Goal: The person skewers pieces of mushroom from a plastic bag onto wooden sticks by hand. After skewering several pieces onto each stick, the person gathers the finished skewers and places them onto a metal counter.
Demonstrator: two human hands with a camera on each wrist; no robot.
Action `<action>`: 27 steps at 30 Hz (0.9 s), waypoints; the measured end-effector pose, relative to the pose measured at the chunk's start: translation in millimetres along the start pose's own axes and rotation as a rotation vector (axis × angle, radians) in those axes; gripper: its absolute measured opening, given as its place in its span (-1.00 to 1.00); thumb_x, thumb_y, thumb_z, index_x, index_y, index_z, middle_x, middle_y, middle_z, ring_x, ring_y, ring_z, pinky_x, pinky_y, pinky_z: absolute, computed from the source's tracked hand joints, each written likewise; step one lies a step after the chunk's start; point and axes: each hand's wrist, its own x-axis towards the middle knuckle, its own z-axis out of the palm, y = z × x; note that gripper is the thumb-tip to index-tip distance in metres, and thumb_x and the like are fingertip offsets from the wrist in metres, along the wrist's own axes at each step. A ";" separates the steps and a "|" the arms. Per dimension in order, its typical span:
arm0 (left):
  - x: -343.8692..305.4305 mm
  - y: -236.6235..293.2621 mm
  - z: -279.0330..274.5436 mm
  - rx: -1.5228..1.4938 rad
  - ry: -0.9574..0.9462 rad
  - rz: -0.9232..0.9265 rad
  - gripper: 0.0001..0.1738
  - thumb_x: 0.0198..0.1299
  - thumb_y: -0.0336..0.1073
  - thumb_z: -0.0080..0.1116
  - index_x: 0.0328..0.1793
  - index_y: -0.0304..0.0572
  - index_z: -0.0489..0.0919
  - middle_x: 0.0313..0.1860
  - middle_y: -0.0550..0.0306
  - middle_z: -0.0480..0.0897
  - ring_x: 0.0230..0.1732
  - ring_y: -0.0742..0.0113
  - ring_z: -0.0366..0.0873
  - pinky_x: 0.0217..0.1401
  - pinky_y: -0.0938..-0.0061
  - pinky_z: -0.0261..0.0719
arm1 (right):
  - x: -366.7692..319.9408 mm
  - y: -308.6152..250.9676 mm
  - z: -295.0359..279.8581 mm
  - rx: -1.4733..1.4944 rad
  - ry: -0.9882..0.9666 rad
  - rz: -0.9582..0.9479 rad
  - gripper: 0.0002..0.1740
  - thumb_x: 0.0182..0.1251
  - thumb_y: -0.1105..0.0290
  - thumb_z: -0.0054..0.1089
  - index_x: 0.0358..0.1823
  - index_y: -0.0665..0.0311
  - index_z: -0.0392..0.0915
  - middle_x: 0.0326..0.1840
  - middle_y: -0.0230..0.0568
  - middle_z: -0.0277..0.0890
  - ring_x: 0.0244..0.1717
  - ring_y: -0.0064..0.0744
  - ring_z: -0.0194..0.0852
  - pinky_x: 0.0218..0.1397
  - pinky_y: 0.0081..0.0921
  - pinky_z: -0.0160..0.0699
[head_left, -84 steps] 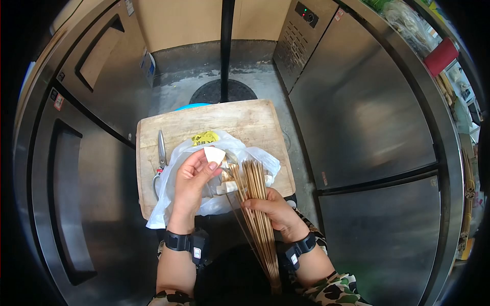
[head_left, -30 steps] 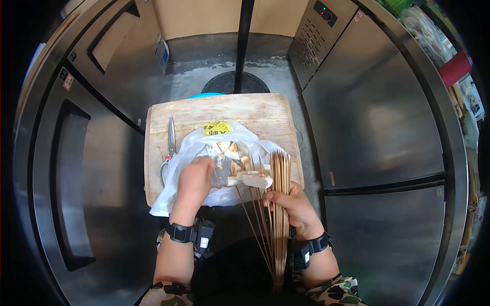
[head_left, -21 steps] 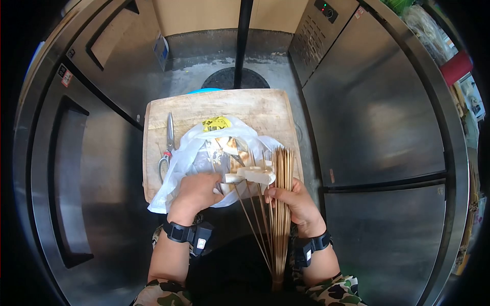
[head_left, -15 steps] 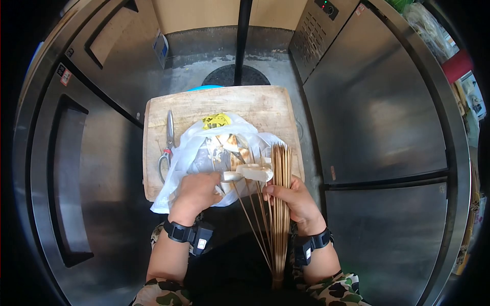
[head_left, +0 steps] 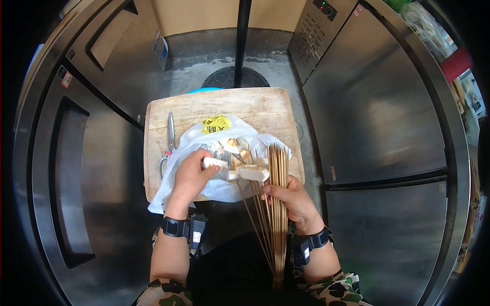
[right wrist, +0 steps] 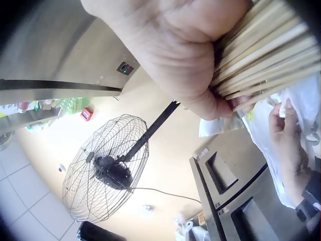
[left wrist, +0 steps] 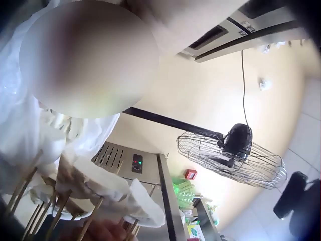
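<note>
Half a second back, the left hand (head_left: 190,177) lay knuckles-up at the near edge of the plastic bag (head_left: 196,145). It now sits farther over the bag, and a pale food piece (head_left: 214,163) is pinched between its thumb and fingertips, just left of the pieces already threaded on skewers (head_left: 251,174). The right hand (head_left: 290,196) has barely shifted; its fingers wrap tightly round the bundle of bamboo skewers (head_left: 278,229), tips pointing away over the bag. The bag lies on the wooden cutting board (head_left: 229,102), with scissors (head_left: 169,138) beside it to the left.
</note>
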 end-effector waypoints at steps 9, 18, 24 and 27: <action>10.4 26.0 4.1 -0.934 0.140 0.061 -0.66 0.14 -0.49 0.21 0.04 -0.22 0.42 -0.09 0.13 0.56 -0.18 0.49 0.53 -0.11 0.58 0.54 | 6.3 7.3 2.1 -0.056 -0.004 -0.013 -0.89 0.22 0.43 0.26 -0.26 0.25 0.53 -0.42 -0.46 0.49 -0.43 -0.67 0.40 -0.32 -0.71 0.39; -12.3 47.2 3.0 -1.264 -0.091 0.299 -0.52 0.09 -0.54 0.19 0.18 -0.28 0.39 0.02 0.12 0.53 0.05 0.42 0.48 0.14 0.52 0.45 | 8.8 15.3 -0.7 -0.028 -0.067 0.001 -0.81 0.17 0.58 0.14 -0.17 0.32 0.50 -0.36 -0.37 0.46 -0.34 -0.61 0.42 -0.22 -0.66 0.43; -10.5 66.6 3.8 -1.044 -0.145 0.183 -0.62 0.26 -0.49 0.02 0.20 -0.32 0.32 -0.03 0.04 0.55 -0.12 0.38 0.61 -0.26 0.59 0.62 | 6.5 9.7 11.3 -0.080 0.048 -0.037 -0.82 0.21 0.49 0.19 -0.15 0.32 0.48 -0.38 -0.38 0.49 -0.40 -0.59 0.44 -0.27 -0.61 0.45; -7.6 60.3 2.6 -0.973 -0.117 0.132 -0.67 0.24 -0.51 0.03 0.13 -0.31 0.33 -0.05 0.04 0.57 -0.23 0.37 0.65 -0.36 0.63 0.59 | -0.2 1.7 10.1 0.084 0.001 0.012 -0.84 0.23 0.49 0.16 -0.17 0.36 0.49 -0.39 -0.32 0.51 -0.39 -0.54 0.48 -0.28 -0.60 0.46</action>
